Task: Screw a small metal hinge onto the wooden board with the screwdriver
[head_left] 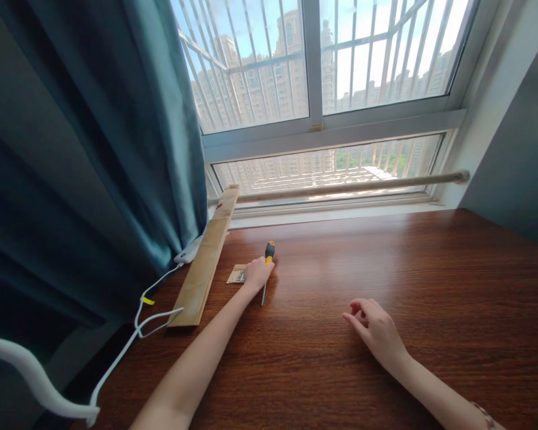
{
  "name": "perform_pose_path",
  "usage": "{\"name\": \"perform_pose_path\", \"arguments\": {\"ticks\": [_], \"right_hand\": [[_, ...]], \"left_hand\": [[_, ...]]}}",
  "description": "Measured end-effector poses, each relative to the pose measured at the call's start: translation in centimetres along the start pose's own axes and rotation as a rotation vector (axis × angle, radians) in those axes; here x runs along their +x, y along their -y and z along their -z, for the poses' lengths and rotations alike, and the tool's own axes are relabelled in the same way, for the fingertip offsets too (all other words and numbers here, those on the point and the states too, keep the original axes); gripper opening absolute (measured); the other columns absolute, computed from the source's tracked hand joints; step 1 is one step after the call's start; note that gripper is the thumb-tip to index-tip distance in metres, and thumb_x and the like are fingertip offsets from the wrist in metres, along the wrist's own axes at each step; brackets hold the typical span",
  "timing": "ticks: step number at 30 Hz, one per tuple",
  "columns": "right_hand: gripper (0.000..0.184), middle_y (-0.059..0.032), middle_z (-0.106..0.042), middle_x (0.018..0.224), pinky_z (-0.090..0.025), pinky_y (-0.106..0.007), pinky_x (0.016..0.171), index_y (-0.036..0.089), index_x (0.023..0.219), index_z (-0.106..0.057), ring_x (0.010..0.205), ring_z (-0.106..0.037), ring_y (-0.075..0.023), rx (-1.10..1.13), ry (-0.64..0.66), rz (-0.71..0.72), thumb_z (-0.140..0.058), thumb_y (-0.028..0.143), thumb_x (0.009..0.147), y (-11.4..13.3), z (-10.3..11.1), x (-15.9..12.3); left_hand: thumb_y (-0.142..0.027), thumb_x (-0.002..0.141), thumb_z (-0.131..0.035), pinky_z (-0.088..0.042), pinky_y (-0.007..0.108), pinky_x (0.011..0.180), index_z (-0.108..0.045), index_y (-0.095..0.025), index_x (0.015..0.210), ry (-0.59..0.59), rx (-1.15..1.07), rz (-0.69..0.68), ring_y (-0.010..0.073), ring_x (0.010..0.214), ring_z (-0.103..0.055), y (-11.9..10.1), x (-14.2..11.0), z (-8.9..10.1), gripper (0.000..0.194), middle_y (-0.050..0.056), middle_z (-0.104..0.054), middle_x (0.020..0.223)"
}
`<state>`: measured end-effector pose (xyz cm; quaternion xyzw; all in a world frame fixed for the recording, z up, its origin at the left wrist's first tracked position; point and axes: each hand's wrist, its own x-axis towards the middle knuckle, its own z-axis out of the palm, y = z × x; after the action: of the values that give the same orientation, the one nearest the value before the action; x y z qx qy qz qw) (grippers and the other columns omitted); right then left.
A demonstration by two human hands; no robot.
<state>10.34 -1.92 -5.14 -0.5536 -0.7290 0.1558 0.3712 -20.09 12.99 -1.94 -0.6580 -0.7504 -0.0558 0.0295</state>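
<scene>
My left hand [257, 273] reaches out over the brown wooden table [385, 280] and rests on a screwdriver [267, 263] with a black and yellow handle, its metal shaft pointing back toward me. Its fingers curl over the handle. Just left of that hand lies a small flat paper packet [235, 274]. My right hand [374, 329] rests on the table nearer to me, fingers loosely curled with the tips touching the wood, holding nothing.
A long wooden plank [206, 260] lies angled from the windowsill to the table's left side. A white cable [138, 325] and its plug [189, 251] trail off the left edge beside a teal curtain [94, 149]. A rod [349, 185] spans the barred window.
</scene>
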Motion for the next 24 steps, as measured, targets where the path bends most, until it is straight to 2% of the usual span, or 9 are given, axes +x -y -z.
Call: {"name": "perform_pose_path", "arguments": {"ticks": [9,24], "right_hand": [[0.013,-0.0025,-0.053,0.077,-0.041,-0.032,0.068,0.019,0.084,-0.052,0.070,-0.051,-0.0173,0.011,-0.023,0.005,-0.050,0.033,0.085,-0.8,-0.5,-0.1],[0.011,-0.0025,-0.052,0.076,-0.041,-0.032,0.067,0.019,0.085,-0.052,0.069,-0.050,-0.0167,0.029,-0.028,0.002,-0.050,0.031,0.085,-1.0,-0.6,-0.1]], "left_hand": [[-0.043,0.083,-0.035,-0.045,0.036,0.071,-0.064,-0.011,0.093,-0.023,0.110,-0.035,0.0284,0.086,-0.063,0.0,1.6,-1.1,0.044,0.017,-0.067,0.089],[-0.046,0.083,-0.037,-0.046,0.037,0.070,-0.059,-0.011,0.096,-0.055,0.164,-0.022,0.0293,0.085,-0.063,-1.0,1.2,-1.3,0.043,0.017,-0.065,0.087]]}}
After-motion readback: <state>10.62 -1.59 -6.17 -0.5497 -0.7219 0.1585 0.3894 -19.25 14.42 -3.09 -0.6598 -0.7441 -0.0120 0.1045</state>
